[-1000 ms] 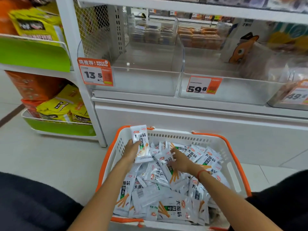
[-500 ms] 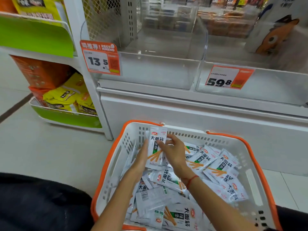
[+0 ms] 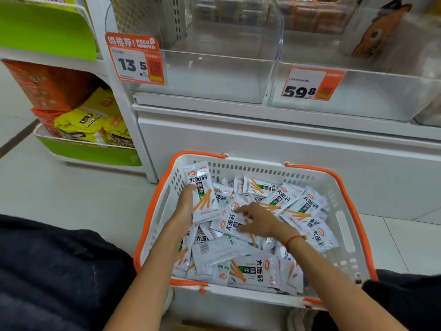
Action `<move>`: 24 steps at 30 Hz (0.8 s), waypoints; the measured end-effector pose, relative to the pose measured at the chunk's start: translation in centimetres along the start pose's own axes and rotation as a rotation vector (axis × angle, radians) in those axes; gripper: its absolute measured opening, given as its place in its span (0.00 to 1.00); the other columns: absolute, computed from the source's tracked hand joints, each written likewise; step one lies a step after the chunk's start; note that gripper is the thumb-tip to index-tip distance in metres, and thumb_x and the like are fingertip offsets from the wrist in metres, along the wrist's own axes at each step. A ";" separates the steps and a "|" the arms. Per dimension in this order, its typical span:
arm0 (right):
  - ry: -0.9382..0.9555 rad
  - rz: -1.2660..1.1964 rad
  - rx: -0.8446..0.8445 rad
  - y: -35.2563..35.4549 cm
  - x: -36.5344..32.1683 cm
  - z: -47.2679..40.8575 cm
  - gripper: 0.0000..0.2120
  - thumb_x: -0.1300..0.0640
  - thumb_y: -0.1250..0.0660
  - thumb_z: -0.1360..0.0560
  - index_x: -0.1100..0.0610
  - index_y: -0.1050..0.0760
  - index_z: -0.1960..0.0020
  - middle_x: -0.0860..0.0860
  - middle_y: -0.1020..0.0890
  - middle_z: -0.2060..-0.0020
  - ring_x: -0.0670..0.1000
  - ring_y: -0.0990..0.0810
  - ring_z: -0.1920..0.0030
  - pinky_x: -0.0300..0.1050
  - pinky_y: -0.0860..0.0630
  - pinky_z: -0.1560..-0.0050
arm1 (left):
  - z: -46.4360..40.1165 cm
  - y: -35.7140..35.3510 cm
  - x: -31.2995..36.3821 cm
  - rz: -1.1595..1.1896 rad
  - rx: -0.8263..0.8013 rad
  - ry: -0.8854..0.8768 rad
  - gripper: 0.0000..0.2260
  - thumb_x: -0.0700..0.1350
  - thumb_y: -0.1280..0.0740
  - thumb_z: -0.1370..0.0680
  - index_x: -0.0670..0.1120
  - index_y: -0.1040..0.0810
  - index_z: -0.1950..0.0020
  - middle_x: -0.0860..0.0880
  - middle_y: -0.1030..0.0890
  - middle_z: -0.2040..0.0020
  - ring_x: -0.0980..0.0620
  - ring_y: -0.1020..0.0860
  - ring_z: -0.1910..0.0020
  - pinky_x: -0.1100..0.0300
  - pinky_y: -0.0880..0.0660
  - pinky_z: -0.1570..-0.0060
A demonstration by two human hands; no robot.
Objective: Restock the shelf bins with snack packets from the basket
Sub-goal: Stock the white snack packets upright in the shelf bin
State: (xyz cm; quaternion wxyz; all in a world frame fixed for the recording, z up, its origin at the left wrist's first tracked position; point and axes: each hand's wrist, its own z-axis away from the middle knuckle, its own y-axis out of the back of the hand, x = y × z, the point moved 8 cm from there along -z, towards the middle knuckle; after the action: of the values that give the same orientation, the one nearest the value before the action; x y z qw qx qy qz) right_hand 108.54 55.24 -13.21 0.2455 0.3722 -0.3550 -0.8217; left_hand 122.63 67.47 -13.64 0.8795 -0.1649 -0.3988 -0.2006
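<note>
While the left hand [image 3: 187, 206] holds a small upright stack of white foil snack packets printed with orange sticks [image 3: 201, 192] against the near-left wall of the white plastic shopping basket with orange rim and handles [image 3: 343, 185], the right hand [image 3: 256, 222] reaches, fingers spread and curling, onto another white packet lying on the heap [image 3: 232, 226], apparently about to pinch it up. The basket sits on the pale tiled floor [image 3: 71, 201] just in front of the white shelf base [image 3: 262, 142], and still looks well filled, so the restocking seems barely begun.

Slippery wrappers are the likely trouble: the stack is braced by one hand only, and adding a packet could fan it out or let it slide back into the heap. A loose pinch on the overlapping packets may drag neighbours along or drop the one wanted.

Above, two clear plastic shelf bins, one tagged 13.5 [image 3: 214, 77] and one tagged 59.8 [image 3: 370, 91], show bare bottoms. Their tall front walls and orange price labels [image 3: 136, 59] stand between basket and bin floor, so packets must be lifted over. To the left, a green-fronted rack [image 3: 90, 154] holds yellow snack bags [image 3: 81, 125].
</note>
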 end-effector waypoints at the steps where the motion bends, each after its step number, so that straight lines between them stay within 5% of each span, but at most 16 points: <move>1: -0.001 0.054 0.038 -0.7 -0.3 0.3 0.27 0.51 0.30 0.26 0.52 0.33 0.30 0.54 0.29 0.39 0.56 0.25 0.42 0.48 0.27 0.42 | -0.2 0.0 -0.2 0.008 -0.013 0.019 0.08 0.47 0.42 0.21 0.45 0.26 0.49 0.43 0.22 0.61 0.45 0.24 0.64 0.55 0.26 0.59; 6: -0.035 0.024 0.111 -0.5 0.5 0.2 0.19 0.57 0.35 0.24 0.56 0.33 0.35 0.57 0.23 0.43 0.56 0.23 0.50 0.45 0.29 0.55 | 0.1 -0.1 0.4 -0.026 -0.026 -0.037 0.08 0.42 0.41 0.19 0.43 0.26 0.42 0.44 0.22 0.60 0.46 0.24 0.64 0.57 0.27 0.63; 10: -0.189 -0.713 0.326 3.8 2.4 0.6 0.14 0.64 0.38 0.22 0.61 0.28 0.37 0.55 0.20 0.56 0.50 0.23 0.62 0.37 0.25 0.64 | -0.3 0.2 -0.1 -0.207 0.005 -0.102 0.14 0.43 0.42 0.18 0.44 0.30 0.33 0.41 0.22 0.43 0.42 0.22 0.49 0.50 0.23 0.52; 13: -0.150 -1.193 0.319 4.4 0.4 0.6 0.13 0.63 0.34 0.24 0.59 0.24 0.40 0.55 0.18 0.58 0.50 0.21 0.61 0.37 0.26 0.63 | 0.1 -0.8 -0.8 -0.267 -0.023 -0.106 0.11 0.41 0.42 0.19 0.42 0.28 0.37 0.42 0.22 0.45 0.44 0.22 0.51 0.54 0.25 0.53; 16: -0.103 -1.047 0.399 3.6 -1.9 0.3 0.14 0.61 0.29 0.27 0.59 0.23 0.42 0.54 0.18 0.61 0.51 0.20 0.61 0.45 0.23 0.58 | 0.5 -2.4 -1.9 -0.160 -0.068 -0.050 0.17 0.48 0.41 0.23 0.43 0.26 0.38 0.40 0.20 0.48 0.41 0.22 0.49 0.46 0.27 0.42; 18: -0.083 -0.939 0.505 3.0 -2.7 0.2 0.15 0.59 0.27 0.29 0.59 0.21 0.43 0.52 0.18 0.62 0.51 0.19 0.62 0.50 0.20 0.52 | 0.9 -3.2 -1.9 -0.012 -0.088 -0.044 0.16 0.48 0.44 0.20 0.43 0.22 0.41 0.41 0.18 0.53 0.42 0.21 0.54 0.45 0.27 0.42; 21: -0.060 -0.889 0.549 2.5 -3.2 0.2 0.17 0.57 0.27 0.28 0.59 0.22 0.41 0.47 0.19 0.67 0.49 0.19 0.63 0.46 0.23 0.48 | 1.0 -3.6 -1.7 0.011 -0.100 -0.060 0.17 0.54 0.41 0.21 0.46 0.25 0.38 0.43 0.20 0.44 0.44 0.22 0.47 0.47 0.29 0.38; 24: 0.040 -0.684 0.511 3.4 -4.3 0.1 0.17 0.54 0.28 0.27 0.57 0.22 0.39 0.48 0.18 0.61 0.48 0.19 0.57 0.42 0.24 0.48 | 1.0 -3.3 -1.9 -0.037 -0.116 -0.043 0.11 0.50 0.41 0.19 0.47 0.24 0.44 0.45 0.18 0.52 0.47 0.20 0.56 0.52 0.24 0.51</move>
State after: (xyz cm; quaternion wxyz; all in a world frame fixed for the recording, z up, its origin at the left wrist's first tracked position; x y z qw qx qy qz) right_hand 111.55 55.98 -8.70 -0.1346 0.5332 -0.3982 -0.7342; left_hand 119.26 65.53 -14.09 0.8559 -0.2124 -0.4082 -0.2359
